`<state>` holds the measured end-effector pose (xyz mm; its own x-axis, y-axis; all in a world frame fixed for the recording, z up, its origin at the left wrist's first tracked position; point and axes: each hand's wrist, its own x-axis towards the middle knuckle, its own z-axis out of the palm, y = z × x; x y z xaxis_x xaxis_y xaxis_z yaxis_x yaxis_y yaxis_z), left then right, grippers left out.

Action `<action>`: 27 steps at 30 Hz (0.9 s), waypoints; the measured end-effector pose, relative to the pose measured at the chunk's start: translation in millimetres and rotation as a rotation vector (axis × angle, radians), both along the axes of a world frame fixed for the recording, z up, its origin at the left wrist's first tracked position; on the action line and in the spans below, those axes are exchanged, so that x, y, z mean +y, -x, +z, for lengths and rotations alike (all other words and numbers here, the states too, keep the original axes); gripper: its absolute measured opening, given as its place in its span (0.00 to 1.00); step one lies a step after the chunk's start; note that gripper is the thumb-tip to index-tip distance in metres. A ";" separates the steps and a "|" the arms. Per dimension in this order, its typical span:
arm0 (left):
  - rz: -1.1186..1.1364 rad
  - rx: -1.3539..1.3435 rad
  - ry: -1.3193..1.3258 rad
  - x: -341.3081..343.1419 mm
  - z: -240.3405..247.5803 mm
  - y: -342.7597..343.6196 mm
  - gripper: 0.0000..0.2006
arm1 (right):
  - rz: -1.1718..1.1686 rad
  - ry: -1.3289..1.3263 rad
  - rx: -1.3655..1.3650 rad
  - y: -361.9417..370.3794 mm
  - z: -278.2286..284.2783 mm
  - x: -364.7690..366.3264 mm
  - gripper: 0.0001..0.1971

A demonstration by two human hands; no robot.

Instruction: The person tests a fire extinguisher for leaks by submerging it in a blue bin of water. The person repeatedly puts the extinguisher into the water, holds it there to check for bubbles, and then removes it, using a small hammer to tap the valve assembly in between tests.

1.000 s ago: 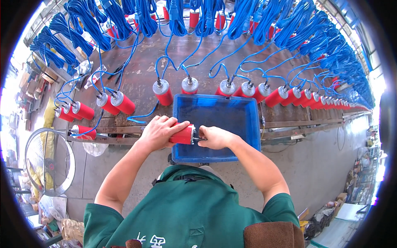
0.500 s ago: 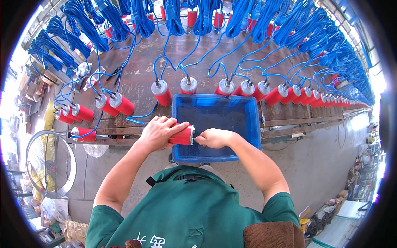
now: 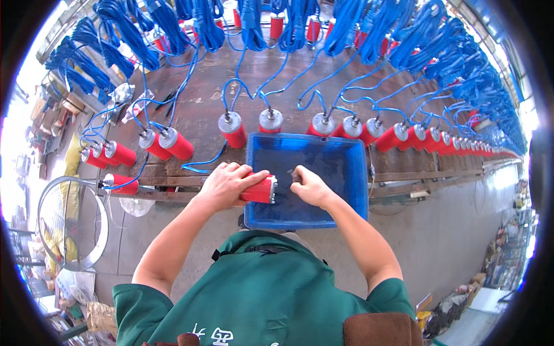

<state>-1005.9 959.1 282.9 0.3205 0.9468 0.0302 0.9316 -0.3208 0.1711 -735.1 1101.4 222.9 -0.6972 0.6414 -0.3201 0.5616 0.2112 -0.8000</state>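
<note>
My left hand (image 3: 226, 185) is wrapped over a red cylinder (image 3: 258, 190), held on its side above the near left part of a blue plastic bin (image 3: 308, 223). The cylinder's end, with small bolt heads round its rim, points right. My right hand (image 3: 311, 187) is closed over the bin, a short gap from that end. Between its thumb and fingers is a small dark tool (image 3: 296, 177) with a thin tip; its exact kind is too small to make out.
Red cylinders (image 3: 233, 132) with metal caps and blue cables line the brown table (image 3: 199, 86) behind the bin. Coiled blue cables (image 3: 251, 29) hang along the far side. A round-caged fan (image 3: 72, 224) stands at the left. Clutter lies along the lower right floor.
My right hand has drawn back from the cylinder's end, rightward and slightly up, so the dark tool is apart from it. My left hand keeps its hold on the cylinder.
</note>
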 end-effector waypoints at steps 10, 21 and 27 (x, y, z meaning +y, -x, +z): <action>0.195 -0.141 -0.225 -26.6 -7.4 3.9 0.52 | -0.148 0.657 0.171 36.2 17.8 -43.9 0.35; 0.906 -1.794 0.301 -66.6 -82.7 14.3 0.41 | -0.203 0.640 0.419 29.8 3.9 -58.9 0.42; 0.981 -1.857 0.133 -40.8 -56.8 3.3 0.35 | -0.159 0.445 0.231 24.1 17.8 -60.1 0.39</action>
<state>-1009.2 918.3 226.1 -0.4856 0.7690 -0.4157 -0.5041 0.1421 0.8519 -759.2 1041.3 240.8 -0.6867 0.5822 -0.4353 0.3576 -0.2508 -0.8996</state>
